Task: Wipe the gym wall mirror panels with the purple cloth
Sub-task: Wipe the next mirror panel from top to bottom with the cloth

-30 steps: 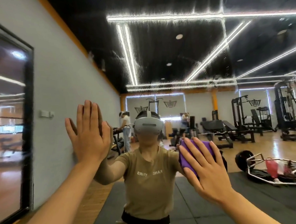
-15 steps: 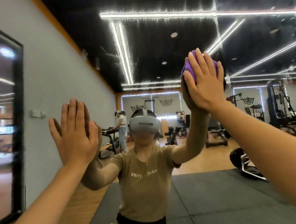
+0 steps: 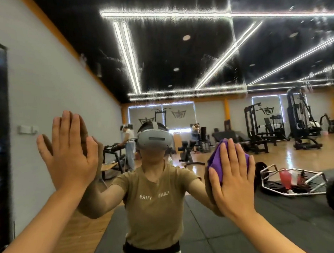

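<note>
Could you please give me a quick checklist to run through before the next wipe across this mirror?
1. Purple cloth under the right hand: ok, flat fingers press it to the glass.
2. Cloth spread flat: not ok, it is bunched and sticks out past the fingers on the left side.
3. Left hand braced: ok, open palm flat on the mirror.
4. Glass higher up clean: not ok, streaks and specks show across the reflected ceiling lights.
5. Cloth damp enough: cannot tell.
6. Bare left palm leaving marks on the glass: cannot tell.
</note>
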`<act>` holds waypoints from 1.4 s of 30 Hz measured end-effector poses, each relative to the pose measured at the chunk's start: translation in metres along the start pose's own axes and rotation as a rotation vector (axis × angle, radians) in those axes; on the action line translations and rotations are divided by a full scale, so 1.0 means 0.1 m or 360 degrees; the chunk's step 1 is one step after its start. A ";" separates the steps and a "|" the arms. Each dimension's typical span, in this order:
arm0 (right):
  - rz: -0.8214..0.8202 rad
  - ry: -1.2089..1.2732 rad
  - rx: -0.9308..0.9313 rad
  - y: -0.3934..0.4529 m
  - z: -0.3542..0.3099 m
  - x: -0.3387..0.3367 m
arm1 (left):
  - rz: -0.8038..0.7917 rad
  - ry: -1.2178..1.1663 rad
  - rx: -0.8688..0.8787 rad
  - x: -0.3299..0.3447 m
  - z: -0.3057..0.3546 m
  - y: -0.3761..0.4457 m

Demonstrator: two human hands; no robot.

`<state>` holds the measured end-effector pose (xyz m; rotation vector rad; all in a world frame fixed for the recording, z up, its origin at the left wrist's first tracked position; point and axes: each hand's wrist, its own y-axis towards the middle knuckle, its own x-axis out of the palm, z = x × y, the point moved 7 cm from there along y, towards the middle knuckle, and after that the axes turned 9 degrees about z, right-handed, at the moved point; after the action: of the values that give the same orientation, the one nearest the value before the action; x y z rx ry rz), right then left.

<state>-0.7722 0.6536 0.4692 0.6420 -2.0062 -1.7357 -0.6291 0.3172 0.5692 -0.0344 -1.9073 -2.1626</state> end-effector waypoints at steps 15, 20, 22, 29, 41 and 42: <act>0.0126 0.0055 0.0543 1.89 -0.09 0.01 | -0.0124 -0.0057 0.0013 -0.03 0.00 0.02; 0.0123 0.0077 0.0522 1.30 0.00 -0.04 | -0.0144 -0.0061 -0.0010 -0.02 -0.02 0.02; 0.0061 0.0109 0.0516 0.91 0.01 -0.04 | -0.0141 -0.0092 -0.0029 -0.01 -0.01 0.02; 0.0045 0.0103 0.0506 -0.04 0.08 0.02 | -0.0171 -0.0109 -0.0045 -0.01 -0.01 0.02; 0.0018 0.0058 0.0280 1.29 -0.03 -0.03 | -0.0025 -0.0128 -0.0021 0.10 -0.09 -0.02; 0.0017 0.0052 0.0253 1.49 -0.04 -0.03 | 0.0017 -0.0099 -0.0018 0.07 -0.07 -0.02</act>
<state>-0.7788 0.6698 0.6171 0.7042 -2.1358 -1.5605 -0.6350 0.3093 0.5674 -0.1149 -1.9235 -2.1898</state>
